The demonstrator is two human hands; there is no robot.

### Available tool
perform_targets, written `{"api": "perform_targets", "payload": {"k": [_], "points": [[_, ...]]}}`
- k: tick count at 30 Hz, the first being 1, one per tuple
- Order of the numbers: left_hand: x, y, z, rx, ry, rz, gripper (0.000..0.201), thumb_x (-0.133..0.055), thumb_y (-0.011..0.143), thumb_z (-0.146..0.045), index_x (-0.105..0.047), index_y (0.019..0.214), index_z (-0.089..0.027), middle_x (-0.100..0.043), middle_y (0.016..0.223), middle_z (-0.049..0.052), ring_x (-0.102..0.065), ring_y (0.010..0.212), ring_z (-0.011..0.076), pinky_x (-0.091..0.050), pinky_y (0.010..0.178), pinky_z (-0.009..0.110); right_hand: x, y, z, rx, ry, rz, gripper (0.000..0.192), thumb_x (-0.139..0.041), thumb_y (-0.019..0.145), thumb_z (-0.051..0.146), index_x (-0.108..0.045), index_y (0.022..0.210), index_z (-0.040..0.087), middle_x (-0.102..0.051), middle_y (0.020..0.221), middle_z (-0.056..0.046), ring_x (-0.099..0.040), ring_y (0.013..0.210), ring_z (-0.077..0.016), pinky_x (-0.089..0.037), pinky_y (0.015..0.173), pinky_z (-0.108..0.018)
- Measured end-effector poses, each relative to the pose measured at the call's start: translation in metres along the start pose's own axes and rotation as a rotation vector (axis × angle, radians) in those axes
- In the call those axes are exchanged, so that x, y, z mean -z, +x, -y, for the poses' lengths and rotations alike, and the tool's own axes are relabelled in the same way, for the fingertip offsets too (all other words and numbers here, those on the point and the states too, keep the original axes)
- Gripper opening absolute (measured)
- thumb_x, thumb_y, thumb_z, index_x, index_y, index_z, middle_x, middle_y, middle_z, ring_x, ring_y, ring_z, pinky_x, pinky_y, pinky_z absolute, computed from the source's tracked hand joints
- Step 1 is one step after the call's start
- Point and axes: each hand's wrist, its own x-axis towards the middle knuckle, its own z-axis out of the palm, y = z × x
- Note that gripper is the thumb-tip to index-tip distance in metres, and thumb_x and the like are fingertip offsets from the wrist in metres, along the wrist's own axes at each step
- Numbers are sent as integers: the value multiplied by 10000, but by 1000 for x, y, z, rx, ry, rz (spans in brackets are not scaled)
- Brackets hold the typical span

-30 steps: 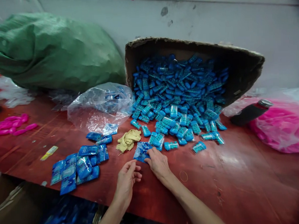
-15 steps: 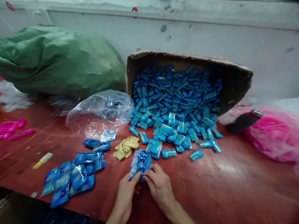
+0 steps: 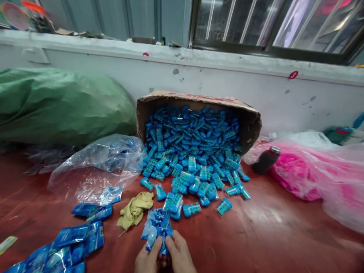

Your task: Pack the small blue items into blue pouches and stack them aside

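My left hand (image 3: 147, 264) and my right hand (image 3: 182, 261) sit together at the bottom edge, both pinching the lower end of a blue plastic packet (image 3: 156, 228) held just above the red table (image 3: 264, 233). Beyond the packet lie loose small blue items (image 3: 190, 186), spilled from a cardboard box (image 3: 198, 101) tipped on its side against the wall. A yellow cloth (image 3: 135, 209) lies just left of the packet. A pile of filled blue packets (image 3: 54, 258) lies at the lower left.
A clear plastic bag (image 3: 95, 168) lies left of the box, with a big green sack (image 3: 54, 104) behind it. A dark bottle (image 3: 266, 160) and a pink-filled plastic bag (image 3: 316, 175) lie on the right. A white wall and window run behind.
The view has tilted up, showing the window. My right hand lifted the blue packet off the table, my left hand joined it, and both now hold it nearer to me.
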Motion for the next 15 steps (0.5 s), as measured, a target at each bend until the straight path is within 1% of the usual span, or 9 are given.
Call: {"api": "perform_targets", "payload": {"k": [3, 7, 9, 11, 13, 15], "points": [[-5, -6, -1, 68, -82, 15, 320, -776, 414, -322, -525, 495, -143, -452, 363, -61, -421, 362, 85, -331, 379, 216, 3, -7, -1, 43, -130, -78, 356, -431, 762, 572, -482, 723, 221, -494, 615, 13, -486, 525, -132, -391, 427, -219], [-6, -13, 0, 67, -82, 13, 325, -766, 448, -330, -502, 495, -145, -433, 355, -73, -404, 346, 66, -320, 371, 198, 2, -16, 5, 83, -218, -134, 355, -388, 797, 556, -450, 696, 221, -457, 606, 24, -461, 521, -121, -400, 443, -211], [-4, -15, -1, 48, -64, 31, 332, -752, 478, -352, -491, 488, -148, -420, 349, -74, -405, 344, 65, -320, 371, 197, 0, -18, 8, 82, -196, -98, 362, -366, 812, 546, -422, 686, 212, -427, 583, 40, -441, 495, -107, -391, 429, -202], [-1, -17, -4, 59, -48, 94, 330, -740, 495, -382, -513, 517, -145, -450, 372, -61, -436, 361, 75, -335, 380, 201, 1, -19, 12, 52, -136, -45, 358, -362, 818, 541, -395, 685, 210, -407, 556, 57, -417, 452, -93, -361, 391, -189], [3, -18, -10, 117, -3, 176, 339, -735, 495, -408, -550, 576, -136, -517, 427, -29, -472, 380, 88, -333, 374, 201, 6, -19, 17, 21, -104, 3, 356, -370, 820, 532, -381, 675, 207, -403, 532, 65, -403, 426, -84, -334, 377, -182], [8, -18, -15, 171, 53, 220, 365, -734, 485, -426, -570, 620, -128, -567, 480, 1, -479, 377, 89, -305, 350, 192, 13, -16, 26, 18, -163, 87, 370, -376, 826, 513, -388, 635, 196, -396, 509, 65, -392, 423, -80, -320, 394, -182]]}}
